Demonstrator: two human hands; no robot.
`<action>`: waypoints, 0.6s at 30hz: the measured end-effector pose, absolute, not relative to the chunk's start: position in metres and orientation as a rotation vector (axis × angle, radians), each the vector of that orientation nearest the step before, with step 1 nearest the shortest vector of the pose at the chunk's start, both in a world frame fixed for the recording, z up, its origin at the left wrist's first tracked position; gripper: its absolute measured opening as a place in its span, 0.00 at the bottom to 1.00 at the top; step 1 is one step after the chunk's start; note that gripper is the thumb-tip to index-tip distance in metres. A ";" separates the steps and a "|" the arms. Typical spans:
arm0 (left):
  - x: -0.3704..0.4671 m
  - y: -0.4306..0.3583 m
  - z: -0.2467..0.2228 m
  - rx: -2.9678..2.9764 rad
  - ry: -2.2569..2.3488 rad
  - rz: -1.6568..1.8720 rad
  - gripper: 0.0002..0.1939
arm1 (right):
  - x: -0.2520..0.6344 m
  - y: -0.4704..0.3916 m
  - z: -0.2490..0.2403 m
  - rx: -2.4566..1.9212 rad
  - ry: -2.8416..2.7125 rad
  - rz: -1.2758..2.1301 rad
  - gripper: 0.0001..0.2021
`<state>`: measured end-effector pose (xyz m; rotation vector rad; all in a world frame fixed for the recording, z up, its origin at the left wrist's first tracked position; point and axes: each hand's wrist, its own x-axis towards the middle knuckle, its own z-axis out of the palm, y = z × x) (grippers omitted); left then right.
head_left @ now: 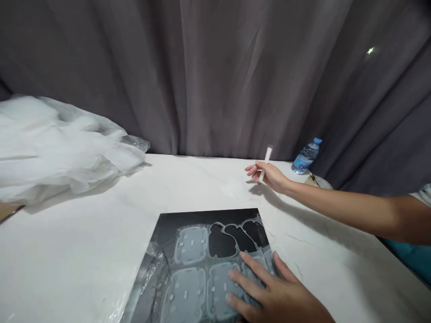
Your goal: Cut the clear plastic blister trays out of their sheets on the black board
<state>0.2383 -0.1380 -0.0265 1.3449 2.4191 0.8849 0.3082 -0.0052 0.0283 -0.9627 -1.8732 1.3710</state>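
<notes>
A black board [168, 222] lies on the white table [84, 251], with a translucent sheet of moulded plates [191, 244] on it. Some outlines at its upper right are cut out, showing black beneath. My left hand [269, 287] lies spread on the sheet's lower right, holding nothing. Farther back, my right hand [267, 174] is raised over the table beyond the board's right corner. Between its fingers is a slim white tool [268, 156], tilted, its lower end near the palm.
White translucent fabric or film [60, 148] is heaped at the left. A water bottle [305, 157] stands at the back right, beside a small round item [321, 181]. Thin clear scraps [235, 187] lie behind the board. A grey curtain [215, 80] hangs behind.
</notes>
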 end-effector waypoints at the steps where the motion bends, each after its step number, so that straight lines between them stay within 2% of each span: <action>1: 0.230 -0.136 -0.027 1.361 2.458 0.871 0.36 | 0.317 0.014 0.035 -0.961 -1.822 1.366 0.15; 2: 0.218 -0.132 -0.028 1.357 2.488 0.896 0.36 | 0.321 0.030 0.038 -0.959 -1.774 1.361 0.16; 4: 0.187 -0.118 -0.026 1.365 2.543 1.036 0.40 | 0.313 0.049 0.036 -0.947 -1.689 1.374 0.28; 5: 0.170 -0.110 -0.025 1.365 2.583 1.085 0.41 | 0.303 0.049 0.030 -0.927 -1.641 1.405 0.30; 9: 0.128 -0.089 -0.019 1.518 2.519 1.034 0.40 | 0.251 0.020 -0.005 -0.834 -1.509 1.599 0.14; 13: 0.130 -0.095 -0.027 1.510 2.576 0.971 0.42 | 0.229 0.002 -0.031 -1.009 -1.508 1.494 0.14; 18: 0.135 -0.104 -0.016 1.405 2.703 0.938 0.42 | 0.236 0.004 -0.033 -0.992 -1.513 1.457 0.18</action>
